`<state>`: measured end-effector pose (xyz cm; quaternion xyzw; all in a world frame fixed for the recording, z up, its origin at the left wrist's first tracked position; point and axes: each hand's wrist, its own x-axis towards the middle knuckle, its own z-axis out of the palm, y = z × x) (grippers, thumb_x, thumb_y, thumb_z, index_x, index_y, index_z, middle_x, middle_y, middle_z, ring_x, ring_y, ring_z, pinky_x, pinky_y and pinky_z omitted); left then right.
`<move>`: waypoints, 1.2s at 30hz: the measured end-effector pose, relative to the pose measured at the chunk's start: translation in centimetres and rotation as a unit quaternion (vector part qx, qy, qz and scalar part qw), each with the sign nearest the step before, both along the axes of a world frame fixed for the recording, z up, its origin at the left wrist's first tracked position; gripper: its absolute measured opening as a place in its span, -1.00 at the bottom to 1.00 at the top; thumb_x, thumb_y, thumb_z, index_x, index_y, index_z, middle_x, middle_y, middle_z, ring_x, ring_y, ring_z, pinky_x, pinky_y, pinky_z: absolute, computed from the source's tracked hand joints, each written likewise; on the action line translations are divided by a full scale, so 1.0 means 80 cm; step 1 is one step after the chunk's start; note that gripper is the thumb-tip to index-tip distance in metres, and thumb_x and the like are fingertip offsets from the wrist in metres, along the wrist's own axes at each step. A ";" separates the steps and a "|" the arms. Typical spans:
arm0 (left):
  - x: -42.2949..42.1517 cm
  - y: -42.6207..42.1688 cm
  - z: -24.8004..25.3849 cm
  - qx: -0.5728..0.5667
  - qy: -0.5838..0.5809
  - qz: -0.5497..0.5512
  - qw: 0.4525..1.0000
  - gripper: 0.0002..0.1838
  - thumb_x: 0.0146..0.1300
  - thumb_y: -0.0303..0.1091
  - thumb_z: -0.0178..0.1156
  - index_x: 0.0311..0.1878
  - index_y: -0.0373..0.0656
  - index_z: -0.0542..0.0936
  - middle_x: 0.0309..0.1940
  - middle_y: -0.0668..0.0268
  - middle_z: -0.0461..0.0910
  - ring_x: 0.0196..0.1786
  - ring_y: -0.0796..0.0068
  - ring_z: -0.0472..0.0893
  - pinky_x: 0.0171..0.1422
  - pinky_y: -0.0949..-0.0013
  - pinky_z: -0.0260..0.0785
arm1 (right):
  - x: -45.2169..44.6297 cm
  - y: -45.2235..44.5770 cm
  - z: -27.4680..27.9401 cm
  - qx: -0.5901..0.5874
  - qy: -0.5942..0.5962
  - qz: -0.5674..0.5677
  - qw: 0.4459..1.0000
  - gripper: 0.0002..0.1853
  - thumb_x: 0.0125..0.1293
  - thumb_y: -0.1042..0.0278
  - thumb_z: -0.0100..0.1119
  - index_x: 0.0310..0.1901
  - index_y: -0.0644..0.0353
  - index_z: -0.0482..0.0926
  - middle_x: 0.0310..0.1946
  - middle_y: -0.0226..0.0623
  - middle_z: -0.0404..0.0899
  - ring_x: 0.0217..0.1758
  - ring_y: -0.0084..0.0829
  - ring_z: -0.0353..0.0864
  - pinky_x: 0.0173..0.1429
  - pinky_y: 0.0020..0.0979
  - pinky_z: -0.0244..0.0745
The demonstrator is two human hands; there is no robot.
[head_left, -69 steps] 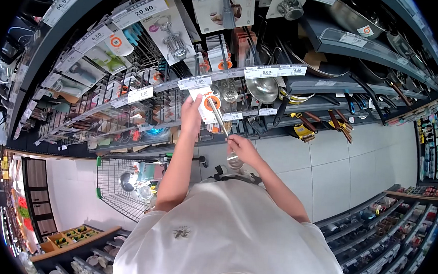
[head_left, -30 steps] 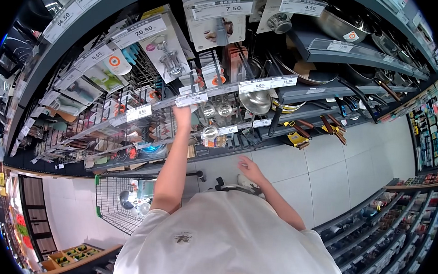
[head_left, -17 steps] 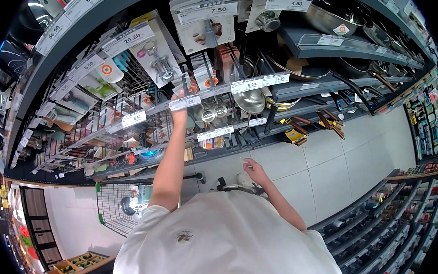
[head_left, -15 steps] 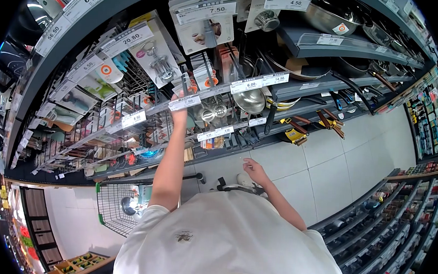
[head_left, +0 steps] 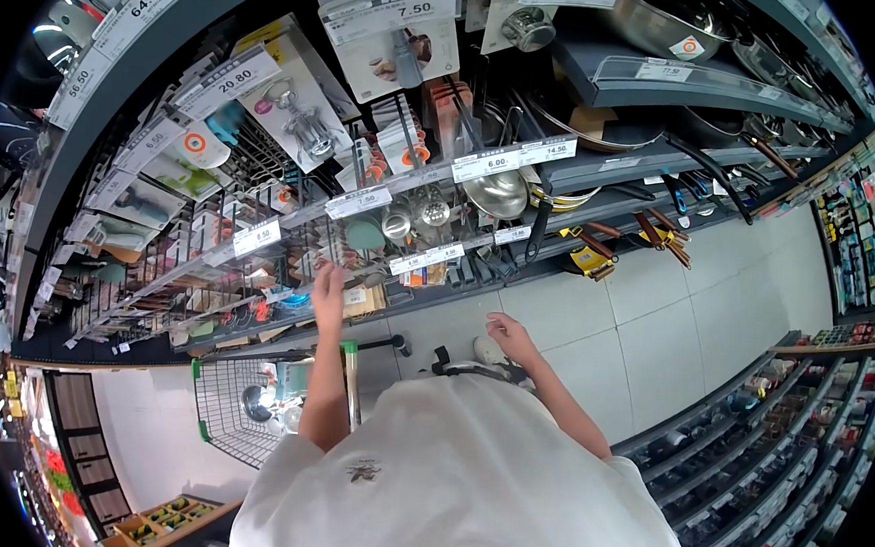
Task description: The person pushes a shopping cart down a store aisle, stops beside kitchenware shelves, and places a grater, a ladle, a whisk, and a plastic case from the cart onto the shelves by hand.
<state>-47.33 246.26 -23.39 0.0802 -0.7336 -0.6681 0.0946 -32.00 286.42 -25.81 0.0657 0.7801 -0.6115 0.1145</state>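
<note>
Down from the 7.50 price label [head_left: 359,201] has come the left hand [head_left: 328,285], now hanging just below the grey rail [head_left: 306,219], while the right hand [head_left: 510,334] stays much where it was, over the floor tiles [head_left: 573,352]. Both look slack from where I stand: the left's blurred fingers are loosely parted, the right's softly bent, and nothing shows in either grasp. Ahead and to the right of the left hand are the nearest goods: a smooth, rounded green utensil head [head_left: 365,235], a shiny steel ladle [head_left: 396,223] and a round, perforated skimmer [head_left: 434,211]. They probably hang bowls-down so shoppers can compare them. Ahead and to the right of the right hand, long pan handles [head_left: 711,180] jut outward, presumably for easy grasping. Behind the left hand, the wire-mesh cart [head_left: 211,400] carries a round metal pan [head_left: 255,403].
</note>
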 end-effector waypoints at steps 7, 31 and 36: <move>0.221 -0.106 -0.039 -0.174 -0.125 0.139 0.967 -0.59 0.50 -0.30 0.11 0.26 -0.40 0.51 0.16 0.03 0.62 0.15 0.23 0.63 0.24 0.26 0.46 | -0.007 -0.002 -0.020 -0.010 -0.014 0.024 1.000 -0.66 0.42 0.38 0.19 0.18 0.27 0.55 -0.12 -0.19 0.70 -0.04 -0.38 0.69 0.12 -0.36 0.57; 0.487 -0.106 -0.125 -0.322 -0.423 0.379 0.757 -0.50 0.50 0.03 -0.08 -0.06 -0.17 0.70 -0.18 -0.14 0.68 -0.07 -0.26 0.64 0.04 -0.15 0.46 | -0.088 -0.133 -0.030 -0.019 -0.015 0.408 0.913 -0.66 0.45 0.40 0.15 0.21 0.26 0.52 -0.02 -0.14 0.70 -0.01 -0.37 0.70 0.13 -0.36 0.57; 0.480 -0.094 -0.104 -0.300 -0.410 0.365 0.780 -0.49 0.48 0.00 -0.05 -0.18 -0.25 0.71 -0.24 -0.15 0.67 -0.11 -0.22 0.66 0.02 -0.13 0.47 | -0.095 -0.154 -0.026 -0.041 -0.008 0.446 0.894 -0.64 0.47 0.44 0.11 0.25 0.30 0.49 0.06 -0.14 0.64 0.04 -0.40 0.68 0.19 -0.38 0.54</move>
